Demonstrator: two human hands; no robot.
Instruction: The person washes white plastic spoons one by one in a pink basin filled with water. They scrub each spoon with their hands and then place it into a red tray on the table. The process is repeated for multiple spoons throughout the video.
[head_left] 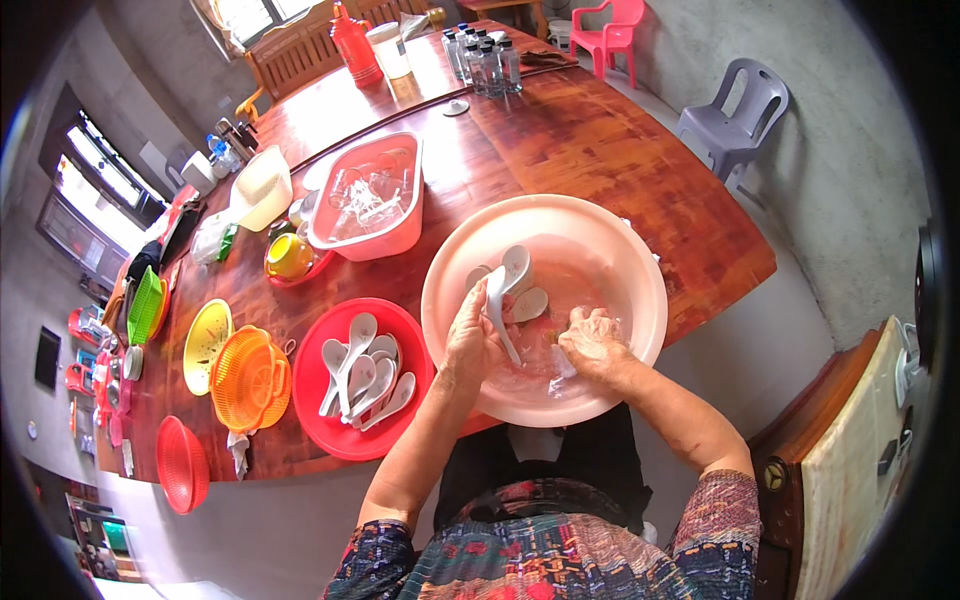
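A wide pale pink basin (640,260) stands in front of me at the table's edge, with what looks like water in it. At its left side, my left hand (468,338) grips a white soup spoon (500,312), held upright and tilted. Several more white spoons (530,304) lie in the basin just beyond that hand. My right hand (593,342) is low in the basin on the right, fingers curled down. Something shiny and whitish shows beside its fingers, too unclear to name. Left of the basin, a red plate (312,405) carries a pile of white spoons (365,375).
Behind the basin stands a pink tub (375,243) of clear glassware. Orange (245,385), yellow (205,345) and red (182,465) baskets sit at the left. Farther back on the wooden table (600,130) are glass bottles (485,68) and a red thermos (355,45).
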